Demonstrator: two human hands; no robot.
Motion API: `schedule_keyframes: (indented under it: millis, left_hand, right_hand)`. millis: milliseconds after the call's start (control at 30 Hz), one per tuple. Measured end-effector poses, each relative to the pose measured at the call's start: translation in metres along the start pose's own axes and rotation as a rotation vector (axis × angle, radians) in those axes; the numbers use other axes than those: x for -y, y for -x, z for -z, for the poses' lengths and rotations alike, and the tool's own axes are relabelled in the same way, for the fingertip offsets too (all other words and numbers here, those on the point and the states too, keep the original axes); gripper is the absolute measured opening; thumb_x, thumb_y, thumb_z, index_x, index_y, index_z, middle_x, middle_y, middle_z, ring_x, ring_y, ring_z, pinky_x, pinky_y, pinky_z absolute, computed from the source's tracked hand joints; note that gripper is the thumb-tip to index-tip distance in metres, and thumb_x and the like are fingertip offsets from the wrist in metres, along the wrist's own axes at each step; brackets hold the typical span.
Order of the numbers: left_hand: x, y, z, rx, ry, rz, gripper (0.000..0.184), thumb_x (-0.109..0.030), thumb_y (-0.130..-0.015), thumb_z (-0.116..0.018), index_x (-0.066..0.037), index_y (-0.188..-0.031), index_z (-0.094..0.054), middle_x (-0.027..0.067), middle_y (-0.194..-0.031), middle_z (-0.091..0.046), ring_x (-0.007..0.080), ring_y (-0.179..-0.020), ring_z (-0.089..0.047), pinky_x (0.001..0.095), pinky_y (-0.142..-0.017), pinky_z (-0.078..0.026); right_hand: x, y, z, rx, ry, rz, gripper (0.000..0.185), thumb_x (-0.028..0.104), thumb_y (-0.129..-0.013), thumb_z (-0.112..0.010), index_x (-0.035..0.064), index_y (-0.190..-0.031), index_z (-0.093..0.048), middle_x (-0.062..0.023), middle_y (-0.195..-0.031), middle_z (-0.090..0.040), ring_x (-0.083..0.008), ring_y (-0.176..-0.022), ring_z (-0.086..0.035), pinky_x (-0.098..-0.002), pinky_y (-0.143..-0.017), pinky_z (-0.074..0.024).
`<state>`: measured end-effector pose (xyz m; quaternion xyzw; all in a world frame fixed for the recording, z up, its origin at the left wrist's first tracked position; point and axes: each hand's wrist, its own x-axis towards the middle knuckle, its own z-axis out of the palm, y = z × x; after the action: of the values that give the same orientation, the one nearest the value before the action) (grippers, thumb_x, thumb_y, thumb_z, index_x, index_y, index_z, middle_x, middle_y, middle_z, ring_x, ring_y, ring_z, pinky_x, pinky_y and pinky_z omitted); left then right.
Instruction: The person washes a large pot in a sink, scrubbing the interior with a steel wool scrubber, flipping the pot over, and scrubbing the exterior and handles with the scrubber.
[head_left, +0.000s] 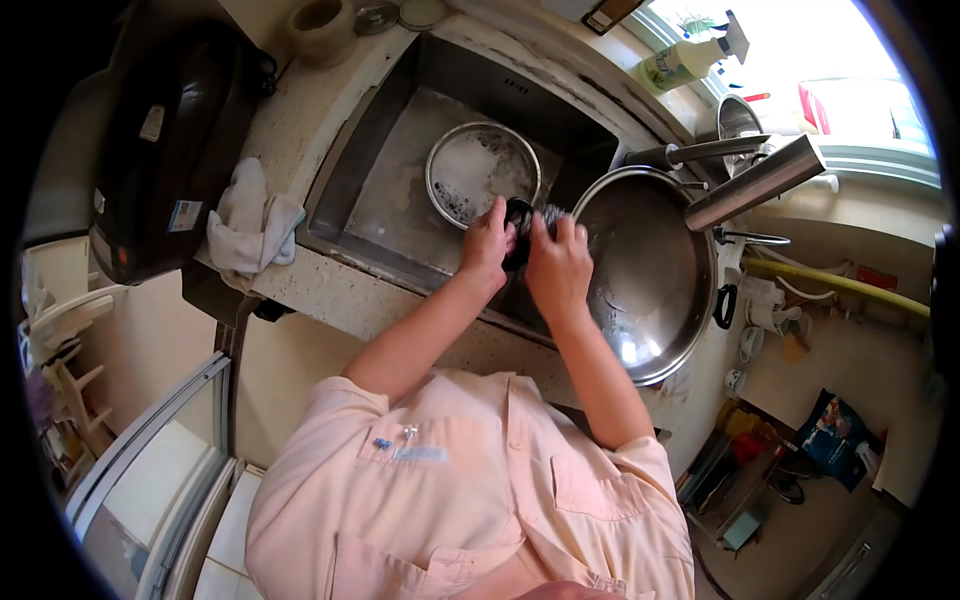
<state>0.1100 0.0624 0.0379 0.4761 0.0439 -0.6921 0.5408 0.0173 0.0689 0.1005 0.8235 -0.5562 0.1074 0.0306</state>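
Over the near edge of the sink (375, 215), my two hands are close together. My left hand (486, 246) is closed around a small black object (517, 234), whose kind I cannot make out. Pressed against it from the right is my right hand (560, 262), its fingers closed on a greyish, shiny scourer (552, 214) that looks like steel wool and is blurred. Just beyond my left hand, a round metal bowl (430, 170) with foamy water sits in the sink. A large steel pan (650, 300) lies to the right of my right hand.
A faucet (755, 185) reaches over the large pan. On the left of the counter lies a white cloth (245, 225), beside a dark appliance (175, 150). A spray bottle (685, 65) stands by the window. Lids (422, 12) rest behind the sink.
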Motion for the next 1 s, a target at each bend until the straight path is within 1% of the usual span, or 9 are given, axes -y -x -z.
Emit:
schedule_keyframes:
  millis: [267, 367, 500, 567, 700, 767, 867, 967, 1000]
  left_hand:
    - [-0.003, 0.005, -0.009, -0.14, -0.017, -0.033, 0.032, -0.039, -0.086, -0.052, -0.012, -0.07, -0.051, -0.0048, -0.056, -0.042, 0.0055, -0.045, -0.034, 0.0213, -0.041, -0.027]
    - [-0.003, -0.002, -0.006, -0.093, -0.031, -0.052, 0.03, -0.039, -0.087, -0.051, -0.013, -0.072, -0.052, -0.0052, -0.057, -0.042, 0.0047, -0.046, -0.034, 0.0203, -0.042, -0.027]
    - [-0.006, -0.009, -0.009, 0.0, -0.026, -0.041, 0.033, -0.039, -0.088, -0.049, -0.013, -0.068, -0.046, -0.0046, -0.053, -0.039, 0.0055, -0.044, -0.032, 0.0213, -0.041, -0.025]
    - [-0.005, -0.011, -0.003, 0.032, -0.006, 0.01, 0.034, -0.039, -0.088, -0.05, -0.011, -0.068, -0.046, -0.004, -0.053, -0.04, 0.0059, -0.043, -0.033, 0.0218, -0.041, -0.027]
    - [-0.003, -0.009, 0.001, 0.053, 0.031, -0.005, 0.032, -0.036, -0.089, -0.048, -0.011, -0.069, -0.045, -0.0026, -0.055, -0.043, 0.0062, -0.043, -0.033, 0.0214, -0.041, -0.028]
    - [-0.002, -0.01, 0.004, 0.078, 0.082, 0.008, 0.03, -0.034, -0.089, -0.048, -0.011, -0.069, -0.046, -0.0025, -0.056, -0.044, 0.0062, -0.043, -0.034, 0.0209, -0.041, -0.029]
    - [0.0, -0.008, 0.004, 0.065, 0.108, -0.025, 0.027, -0.033, -0.089, -0.048, -0.011, -0.072, -0.048, -0.0021, -0.058, -0.047, 0.0064, -0.046, -0.038, 0.0205, -0.042, -0.031]
    - [0.004, -0.006, 0.004, -0.008, 0.123, -0.02, 0.026, -0.033, -0.089, -0.046, -0.011, -0.078, -0.053, -0.0017, -0.059, -0.049, 0.006, -0.049, -0.041, 0.0202, -0.046, -0.034]
    - [0.006, -0.009, 0.006, 0.025, 0.16, -0.027, 0.028, -0.035, -0.09, -0.043, -0.011, -0.08, -0.053, -0.0006, -0.062, -0.051, 0.0072, -0.053, -0.044, 0.0216, -0.049, -0.037]
  right_hand:
    - [0.017, 0.019, 0.013, 0.176, -0.026, -0.04, 0.032, 0.006, -0.067, -0.056, 0.0083, -0.1, -0.059, -0.0099, -0.085, -0.05, -0.0274, -0.074, -0.053, -0.0361, -0.056, -0.0472]
    - [0.012, -0.004, -0.001, 0.038, 0.011, -0.005, 0.035, 0.006, -0.067, -0.056, 0.0069, -0.101, -0.058, -0.0103, -0.085, -0.05, -0.0278, -0.074, -0.053, -0.036, -0.056, -0.0472]
    - [-0.014, -0.027, -0.005, -0.041, -0.141, -0.134, 0.024, 0.012, -0.075, -0.057, 0.0117, -0.099, -0.062, -0.0093, -0.081, -0.051, -0.0269, -0.071, -0.054, -0.0367, -0.059, -0.0473]
    - [-0.036, -0.028, -0.004, -0.098, -0.508, -0.408, 0.022, 0.018, -0.079, -0.058, 0.0155, -0.1, -0.064, -0.0101, -0.078, -0.052, -0.0269, -0.067, -0.055, -0.0366, -0.059, -0.0454]
    - [-0.125, 0.008, -0.035, -0.132, -0.155, -0.497, 0.028, 0.019, -0.079, -0.057, 0.0172, -0.107, -0.061, -0.0152, -0.081, -0.053, -0.0313, -0.07, -0.055, -0.0383, -0.067, -0.0449]
    - [-0.151, 0.03, -0.048, 0.128, 0.134, -0.74, 0.033, 0.022, -0.082, -0.056, 0.0143, -0.115, -0.056, -0.0151, -0.088, -0.054, -0.0309, -0.082, -0.056, -0.0346, -0.076, -0.045]
    - [-0.15, 0.056, -0.055, 0.304, 0.03, -0.663, 0.035, 0.018, -0.082, -0.057, 0.0148, -0.117, -0.055, -0.0152, -0.089, -0.054, -0.0274, -0.086, -0.057, -0.0306, -0.077, -0.0451]
    - [-0.148, 0.062, -0.067, 0.109, -0.766, -0.499, 0.035, 0.014, -0.082, -0.058, 0.0146, -0.117, -0.055, -0.0129, -0.091, -0.054, -0.0208, -0.084, -0.057, -0.0279, -0.074, -0.0445]
    - [-0.115, 0.049, -0.035, 0.105, -0.727, -0.471, 0.034, 0.015, -0.08, -0.06, 0.0161, -0.114, -0.057, -0.0129, -0.088, -0.053, -0.0219, -0.082, -0.057, -0.0288, -0.073, -0.0447]
